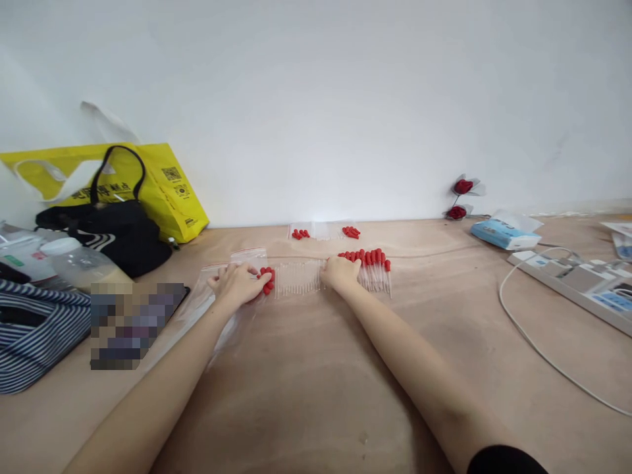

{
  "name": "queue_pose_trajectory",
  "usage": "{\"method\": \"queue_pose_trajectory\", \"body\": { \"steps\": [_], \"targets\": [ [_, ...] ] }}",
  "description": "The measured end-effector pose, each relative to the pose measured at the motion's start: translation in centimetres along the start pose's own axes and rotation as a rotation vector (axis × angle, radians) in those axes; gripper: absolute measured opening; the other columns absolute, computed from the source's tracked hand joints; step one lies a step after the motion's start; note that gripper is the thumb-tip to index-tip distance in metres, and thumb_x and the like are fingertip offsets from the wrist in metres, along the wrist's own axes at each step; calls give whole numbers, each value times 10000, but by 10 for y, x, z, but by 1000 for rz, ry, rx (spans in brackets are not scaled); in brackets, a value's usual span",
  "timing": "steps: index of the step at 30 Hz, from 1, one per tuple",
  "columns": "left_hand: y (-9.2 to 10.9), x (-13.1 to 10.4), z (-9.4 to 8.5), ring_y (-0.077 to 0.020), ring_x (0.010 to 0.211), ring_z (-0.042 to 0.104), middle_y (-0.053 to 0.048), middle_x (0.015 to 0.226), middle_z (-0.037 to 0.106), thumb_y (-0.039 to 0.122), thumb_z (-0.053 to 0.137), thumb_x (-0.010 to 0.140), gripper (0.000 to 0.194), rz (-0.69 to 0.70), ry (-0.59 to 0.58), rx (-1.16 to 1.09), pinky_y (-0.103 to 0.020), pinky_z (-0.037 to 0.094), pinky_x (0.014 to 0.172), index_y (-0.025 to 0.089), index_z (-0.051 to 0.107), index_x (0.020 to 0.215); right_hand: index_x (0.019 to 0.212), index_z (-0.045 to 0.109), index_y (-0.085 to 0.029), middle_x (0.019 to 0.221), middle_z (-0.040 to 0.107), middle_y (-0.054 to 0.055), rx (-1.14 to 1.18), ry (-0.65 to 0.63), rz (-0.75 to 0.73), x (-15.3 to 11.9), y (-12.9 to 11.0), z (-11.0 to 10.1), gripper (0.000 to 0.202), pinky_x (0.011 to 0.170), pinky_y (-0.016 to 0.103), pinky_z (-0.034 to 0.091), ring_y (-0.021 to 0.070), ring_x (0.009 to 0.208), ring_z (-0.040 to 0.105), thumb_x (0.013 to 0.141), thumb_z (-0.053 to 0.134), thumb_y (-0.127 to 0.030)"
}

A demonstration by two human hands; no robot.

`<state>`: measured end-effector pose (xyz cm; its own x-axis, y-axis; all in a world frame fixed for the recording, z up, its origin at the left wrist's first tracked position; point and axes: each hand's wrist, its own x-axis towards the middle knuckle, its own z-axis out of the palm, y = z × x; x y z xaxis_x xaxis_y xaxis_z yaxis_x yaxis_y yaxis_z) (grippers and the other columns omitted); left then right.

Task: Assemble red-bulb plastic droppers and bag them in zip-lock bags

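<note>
My left hand (pixel 237 284) rests at a small pile of red rubber bulbs (pixel 268 280), with thumb and forefinger closing around one at the pile's edge. To the right of the pile lies a row of thin clear dropper tubes (pixel 297 278) without bulbs. My right hand (pixel 342 272) is at the right end of that row, its fingers curled. What lies between them is hidden. Just right of it is a row of droppers (pixel 374 268) with red bulbs on their far ends. Under and beside my left hand are clear zip bags (pixel 249 255).
Against the wall lies another clear bag (pixel 320 230) with red bulbs at both ends. A phone (pixel 143 326), a bottle (pixel 74 260), a black bag (pixel 118 230) and a yellow bag (pixel 182 197) are left. Right are tissues (pixel 503 232), a power strip (pixel 573 283) and a white cable (pixel 523 339).
</note>
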<state>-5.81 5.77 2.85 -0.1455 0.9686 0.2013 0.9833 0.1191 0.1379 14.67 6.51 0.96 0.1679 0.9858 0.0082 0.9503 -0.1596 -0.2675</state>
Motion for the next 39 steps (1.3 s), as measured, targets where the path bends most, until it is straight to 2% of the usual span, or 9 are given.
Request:
{"method": "queue_pose_trajectory", "body": {
  "steps": [6, 13, 17, 20, 23, 26, 31, 36, 39],
  "targets": [
    [2, 4, 2, -377, 966, 452, -132, 919, 619, 666, 429, 635, 504, -40, -61, 89, -510, 276, 789, 215, 653, 646, 874, 628, -141, 880, 648, 145, -11, -32, 1, -1, -3, 1, 225, 829, 427, 235, 247, 833, 593, 744, 466, -227],
    [2, 0, 2, -337, 978, 438, -123, 936, 615, 458, 484, 677, 317, 30, 98, 67, -512, 225, 841, 219, 664, 573, 842, 630, -133, 891, 647, 146, -4, -23, -25, -3, -5, -1, 215, 821, 417, 267, 253, 836, 593, 762, 444, -204],
    [7, -8, -11, -334, 972, 446, -108, 951, 615, 399, 511, 667, 266, 98, 248, 36, -512, 219, 847, 202, 658, 563, 939, 567, -100, 944, 618, 166, 29, 19, -61, -12, 16, -14, 298, 724, 331, 340, 246, 868, 576, 830, 365, -291],
    [20, -29, -15, -278, 951, 481, -62, 944, 618, 359, 512, 688, 223, 319, 334, -85, -457, 259, 855, 200, 635, 591, 990, 485, -101, 914, 611, 143, 65, 83, -126, -29, 46, -18, 295, 687, 299, 344, 217, 835, 567, 874, 289, -289],
    [35, -59, -5, -202, 852, 527, -24, 833, 631, 307, 518, 704, 155, 692, 214, -252, -379, 310, 842, 205, 609, 631, 903, 458, -135, 777, 606, 76, 176, 231, -391, -50, 80, -10, 209, 718, 312, 333, 193, 726, 553, 880, 278, -238],
    [44, -82, 9, -186, 789, 535, -20, 778, 622, 257, 503, 710, 104, 871, 112, -299, -372, 339, 805, 200, 578, 666, 871, 469, -143, 780, 593, 70, 221, 333, -627, -70, 104, 5, 170, 766, 326, 320, 176, 719, 535, 871, 307, -196],
    [47, -93, 19, -194, 779, 529, -39, 785, 601, 221, 497, 705, 71, 846, 51, -355, -355, 389, 745, 188, 558, 720, 1041, 501, -171, 862, 596, 60, 193, 327, -801, -87, 109, 14, 230, 808, 332, 286, 152, 778, 530, 862, 358, -155],
    [47, -92, 24, -209, 938, 513, -54, 977, 605, 250, 517, 753, 206, 899, 14, -398, -381, 374, 842, 207, 617, 927, 955, 563, -170, 817, 593, 46, 198, 302, -840, -91, 98, 11, 209, 821, 345, 263, 142, 769, 520, 850, 383, -152],
    [48, -90, 30, -203, 955, 517, -34, 985, 630, 288, 507, 794, 183, 911, 44, -406, -395, 360, 860, 245, 649, 902, 909, 577, -176, 813, 596, 35, 210, 304, -846, -91, 97, 11, 188, 837, 353, 245, 133, 762, 523, 845, 401, -166]
  ]
}}
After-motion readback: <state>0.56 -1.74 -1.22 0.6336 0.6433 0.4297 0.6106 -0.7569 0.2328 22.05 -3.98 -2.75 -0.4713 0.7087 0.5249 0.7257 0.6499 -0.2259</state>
